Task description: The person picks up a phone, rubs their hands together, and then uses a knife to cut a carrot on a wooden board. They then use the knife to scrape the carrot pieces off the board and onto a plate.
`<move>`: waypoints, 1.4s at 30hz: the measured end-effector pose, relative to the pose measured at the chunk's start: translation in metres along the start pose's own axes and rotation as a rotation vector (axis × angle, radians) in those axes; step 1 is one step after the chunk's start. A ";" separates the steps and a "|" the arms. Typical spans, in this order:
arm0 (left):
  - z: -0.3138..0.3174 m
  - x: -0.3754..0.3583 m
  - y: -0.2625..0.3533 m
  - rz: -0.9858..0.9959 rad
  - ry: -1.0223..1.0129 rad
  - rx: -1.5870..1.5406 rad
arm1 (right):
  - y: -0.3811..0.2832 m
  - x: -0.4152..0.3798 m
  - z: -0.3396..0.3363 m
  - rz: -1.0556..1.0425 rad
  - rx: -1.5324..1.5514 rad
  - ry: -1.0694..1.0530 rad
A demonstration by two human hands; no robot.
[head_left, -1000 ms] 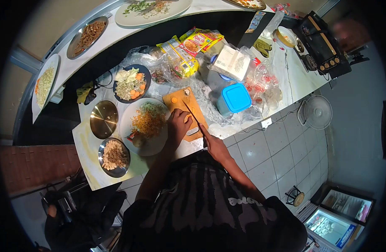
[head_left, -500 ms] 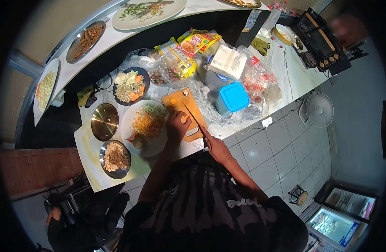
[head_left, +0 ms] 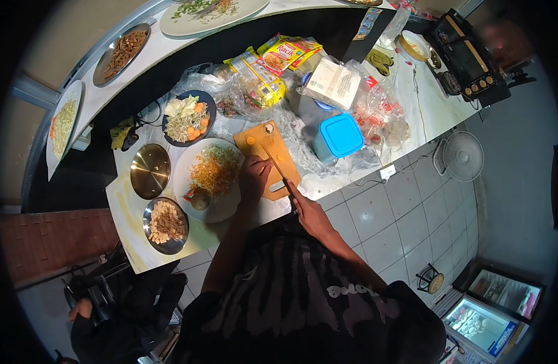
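My right hand (head_left: 309, 211) grips the black handle of a kitchen knife (head_left: 275, 161), whose blade lies across the wooden cutting board (head_left: 262, 133). Close to the blade, on its left, my left hand (head_left: 253, 177) is closed with bent fingers over a carrot piece, now mostly hidden beneath them. One orange carrot slice (head_left: 250, 140) rests at the board's upper left; another small orange piece (head_left: 279, 158) lies right of the blade. Just left of my left hand is a large white plate (head_left: 183, 162) heaped with shredded orange and pale green vegetables (head_left: 213, 173).
A dark plate of sprouts and carrots (head_left: 187, 121), a bare metal plate (head_left: 150, 171) and a plate of brown-and-tan pieces (head_left: 168, 223) stand leftward. Yellow packets (head_left: 285, 53), plastic bags and a blue-lidded container (head_left: 341, 134) lie beyond the board. Another person's hand (head_left: 81, 308) shows lower left.
My left fingers have shifted slightly up and left, covering the orange piece that showed beneath them. The knife has tilted a little, and an orange piece now shows right of its blade.
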State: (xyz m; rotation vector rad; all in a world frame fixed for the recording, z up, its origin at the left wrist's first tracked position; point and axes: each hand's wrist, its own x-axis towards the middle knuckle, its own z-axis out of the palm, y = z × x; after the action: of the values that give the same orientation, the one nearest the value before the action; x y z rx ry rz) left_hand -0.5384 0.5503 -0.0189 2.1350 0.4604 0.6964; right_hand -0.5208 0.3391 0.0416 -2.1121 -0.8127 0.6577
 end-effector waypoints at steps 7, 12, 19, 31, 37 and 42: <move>0.002 0.000 -0.007 -0.100 -0.070 0.022 | -0.013 -0.003 -0.006 0.098 -0.020 -0.073; 0.001 0.000 -0.005 -0.130 -0.067 0.046 | -0.002 -0.003 0.001 -0.008 -0.094 0.004; -0.001 0.001 0.000 -0.152 -0.070 -0.010 | -0.015 -0.004 -0.004 0.140 -0.135 -0.099; -0.003 0.002 0.006 -0.094 -0.073 0.082 | -0.013 -0.001 -0.011 0.008 -0.113 -0.043; -0.006 0.003 0.012 -0.203 -0.108 0.042 | -0.009 -0.002 -0.008 0.026 -0.101 -0.051; -0.006 0.004 0.012 -0.190 -0.111 0.043 | -0.007 0.000 -0.012 0.038 -0.038 -0.070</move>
State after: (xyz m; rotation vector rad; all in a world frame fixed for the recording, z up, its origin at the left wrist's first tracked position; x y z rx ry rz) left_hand -0.5381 0.5490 -0.0045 2.1229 0.6135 0.4623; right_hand -0.5155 0.3369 0.0539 -2.1536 -0.8315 0.7449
